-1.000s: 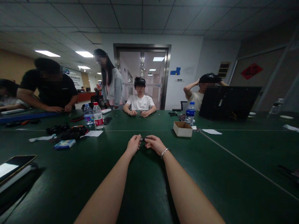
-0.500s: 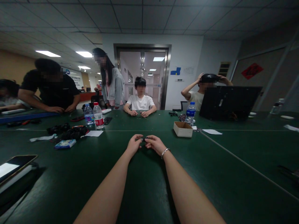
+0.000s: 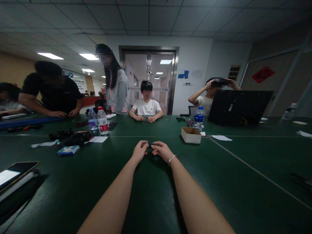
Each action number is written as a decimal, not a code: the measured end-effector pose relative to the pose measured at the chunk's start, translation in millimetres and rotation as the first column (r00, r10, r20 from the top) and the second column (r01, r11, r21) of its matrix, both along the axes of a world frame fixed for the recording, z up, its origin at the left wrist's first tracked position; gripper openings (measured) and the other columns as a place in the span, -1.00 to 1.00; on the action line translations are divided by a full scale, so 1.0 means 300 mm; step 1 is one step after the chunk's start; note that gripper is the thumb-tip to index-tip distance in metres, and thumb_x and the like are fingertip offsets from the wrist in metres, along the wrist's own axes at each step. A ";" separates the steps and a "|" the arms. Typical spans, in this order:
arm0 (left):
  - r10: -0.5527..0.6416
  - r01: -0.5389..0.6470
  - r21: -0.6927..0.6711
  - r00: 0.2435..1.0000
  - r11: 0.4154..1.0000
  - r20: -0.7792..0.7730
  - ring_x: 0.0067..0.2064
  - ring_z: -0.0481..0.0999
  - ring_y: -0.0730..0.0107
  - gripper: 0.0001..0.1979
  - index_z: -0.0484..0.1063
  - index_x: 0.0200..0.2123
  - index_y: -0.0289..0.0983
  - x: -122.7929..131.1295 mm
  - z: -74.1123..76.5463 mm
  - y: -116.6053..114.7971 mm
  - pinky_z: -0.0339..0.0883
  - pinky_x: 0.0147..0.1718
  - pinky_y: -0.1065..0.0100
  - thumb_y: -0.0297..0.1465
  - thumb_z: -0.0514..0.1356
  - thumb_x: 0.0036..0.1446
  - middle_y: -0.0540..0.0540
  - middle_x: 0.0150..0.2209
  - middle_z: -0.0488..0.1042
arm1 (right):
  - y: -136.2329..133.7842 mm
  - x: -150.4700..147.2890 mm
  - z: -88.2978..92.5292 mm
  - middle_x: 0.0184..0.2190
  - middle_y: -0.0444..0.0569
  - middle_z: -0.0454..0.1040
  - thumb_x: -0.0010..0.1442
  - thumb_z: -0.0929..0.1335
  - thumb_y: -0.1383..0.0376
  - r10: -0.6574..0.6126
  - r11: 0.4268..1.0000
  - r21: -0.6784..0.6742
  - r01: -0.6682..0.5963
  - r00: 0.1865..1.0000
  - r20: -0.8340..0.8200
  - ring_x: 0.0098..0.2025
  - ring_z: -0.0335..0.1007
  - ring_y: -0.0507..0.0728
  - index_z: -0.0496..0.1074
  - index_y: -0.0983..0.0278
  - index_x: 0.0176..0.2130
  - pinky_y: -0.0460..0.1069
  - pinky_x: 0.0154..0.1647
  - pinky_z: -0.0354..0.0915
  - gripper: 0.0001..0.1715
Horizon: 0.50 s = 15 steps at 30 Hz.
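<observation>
As they rest on the worktop (image 3: 219, 182), left hand (image 3: 139, 151) and right hand (image 3: 162, 150) pinch one small dark piece (image 3: 149, 146) between curled fingers. Handling looks midway, with nothing visibly finished.

both bare forearms stretch toward 12 o'clock. the left arm (image 3: 114, 198) comes in from 7 o'clock and the right arm (image 3: 192, 198) from 5 o'clock, drawing closer as they go. the left hand (image 3: 139, 151) and right hand (image 3: 162, 150) meet side by side, backs up, fingers curled in. their fingertips pinch toward each other across the narrow gap between them.
</observation>
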<state>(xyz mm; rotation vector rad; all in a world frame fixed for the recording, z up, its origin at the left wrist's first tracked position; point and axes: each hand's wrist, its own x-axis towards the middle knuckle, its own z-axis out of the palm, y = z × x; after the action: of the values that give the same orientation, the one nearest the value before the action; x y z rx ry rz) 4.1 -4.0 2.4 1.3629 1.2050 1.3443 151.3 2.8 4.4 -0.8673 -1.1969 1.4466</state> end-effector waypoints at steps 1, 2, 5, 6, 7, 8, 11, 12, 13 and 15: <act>-0.015 0.015 0.010 1.000 1.000 0.018 -0.40 0.37 0.51 -0.79 0.36 -0.22 -0.29 -0.002 0.002 -0.003 0.26 -0.57 0.57 -0.42 0.14 0.01 -0.12 -0.30 0.36 | -0.001 0.000 0.000 -0.59 -0.11 0.40 -0.05 0.44 0.45 -0.002 1.000 -0.002 0.002 1.000 -0.005 -0.61 0.37 -0.02 0.32 0.37 -0.34 -0.20 -0.64 0.33 -0.75; -0.032 0.031 0.019 0.999 0.999 0.031 -0.36 0.38 0.49 -0.76 0.36 -0.21 -0.29 -0.003 0.006 -0.007 0.28 -0.54 0.56 -0.46 0.15 -0.02 -0.13 -0.27 0.36 | -0.002 0.000 0.000 -0.59 -0.11 0.40 -0.05 0.44 0.45 -0.002 1.000 -0.003 0.002 1.000 -0.013 -0.61 0.37 -0.02 0.32 0.37 -0.34 -0.20 -0.64 0.33 -0.75; -0.076 0.074 0.034 0.996 0.997 0.053 -0.29 0.40 0.45 -0.62 0.37 -0.17 -0.27 -0.003 0.017 -0.016 0.32 -0.46 0.53 -0.61 0.12 -0.13 -0.15 -0.16 0.36 | -0.005 0.001 0.003 -0.60 -0.11 0.39 -0.05 0.44 0.44 0.007 1.000 -0.005 -0.007 1.000 -0.024 -0.62 0.37 -0.02 0.32 0.37 -0.34 -0.20 -0.64 0.32 -0.75; -0.084 0.082 0.026 0.994 0.996 0.064 -0.27 0.40 0.44 -0.58 0.37 -0.17 -0.27 -0.003 0.019 -0.016 0.33 -0.44 0.52 -0.64 0.10 -0.16 -0.16 -0.12 0.35 | -0.005 0.001 0.004 -0.60 -0.11 0.39 -0.04 0.44 0.43 0.009 1.000 -0.005 -0.009 1.000 -0.023 -0.61 0.37 -0.02 0.32 0.37 -0.34 -0.20 -0.64 0.33 -0.75; -0.087 0.086 0.015 0.993 0.996 0.079 -0.24 0.40 0.42 -0.56 0.37 -0.16 -0.27 -0.003 0.020 -0.016 0.34 -0.42 0.51 -0.66 0.08 -0.18 -0.17 -0.08 0.33 | -0.006 0.001 0.005 -0.60 -0.11 0.39 -0.04 0.44 0.43 0.008 1.000 -0.004 -0.008 1.000 -0.020 -0.61 0.37 -0.02 0.32 0.37 -0.34 -0.20 -0.64 0.33 -0.75; -0.085 0.085 0.004 0.992 0.996 0.097 -0.21 0.40 0.39 -0.56 0.37 -0.16 -0.27 -0.003 0.021 -0.015 0.35 -0.40 0.49 -0.66 0.07 -0.18 -0.17 -0.05 0.31 | -0.006 0.001 0.006 -0.60 -0.10 0.40 -0.05 0.45 0.44 0.007 1.000 -0.007 -0.007 1.000 -0.017 -0.61 0.37 -0.01 0.32 0.37 -0.34 -0.20 -0.64 0.33 -0.74; -0.091 0.093 -0.007 0.986 0.996 0.137 -0.15 0.39 0.33 -0.61 0.37 -0.17 -0.28 -0.005 0.018 -0.010 0.36 -0.36 0.45 -0.63 0.09 -0.14 -0.19 -0.07 0.32 | -0.005 0.000 0.008 -0.60 -0.10 0.40 -0.04 0.45 0.44 0.011 1.000 -0.015 -0.011 1.000 -0.017 -0.61 0.37 -0.01 0.31 0.38 -0.34 -0.20 -0.64 0.33 -0.74; -0.098 0.100 -0.005 0.986 0.995 0.136 -0.16 0.39 0.34 -0.64 0.37 -0.18 -0.29 -0.006 0.017 -0.009 0.36 -0.36 0.45 -0.61 0.10 -0.11 -0.19 -0.11 0.34 | -0.005 0.000 0.008 -0.60 -0.10 0.40 -0.04 0.44 0.44 0.015 1.000 -0.017 -0.015 1.000 -0.017 -0.61 0.37 -0.02 0.31 0.38 -0.34 -0.20 -0.64 0.33 -0.75; -0.104 0.106 -0.004 0.986 0.994 0.129 -0.19 0.40 0.35 -0.67 0.37 -0.19 -0.30 -0.007 0.016 -0.009 0.35 -0.38 0.46 -0.59 0.11 -0.09 -0.19 -0.15 0.36 | -0.005 0.000 0.008 -0.61 -0.10 0.40 -0.03 0.44 0.45 0.016 1.000 -0.016 -0.017 1.000 -0.016 -0.61 0.37 -0.02 0.31 0.38 -0.34 -0.20 -0.63 0.33 -0.75; -0.100 0.102 -0.010 0.989 0.995 0.108 -0.28 0.41 0.41 -0.74 0.38 -0.21 -0.31 -0.007 0.016 -0.011 0.33 -0.42 0.47 -0.53 0.13 -0.05 -0.17 -0.24 0.38 | -0.005 0.000 0.008 -0.62 -0.10 0.40 -0.03 0.43 0.45 0.017 1.000 -0.013 -0.017 1.000 -0.008 -0.61 0.37 -0.02 0.31 0.38 -0.34 -0.20 -0.63 0.33 -0.76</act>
<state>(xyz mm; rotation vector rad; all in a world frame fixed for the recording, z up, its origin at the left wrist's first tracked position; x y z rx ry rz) 1.9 -7.4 7.3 1.3062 1.0592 1.3167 151.2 1.3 6.8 -0.8615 -1.1924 1.4720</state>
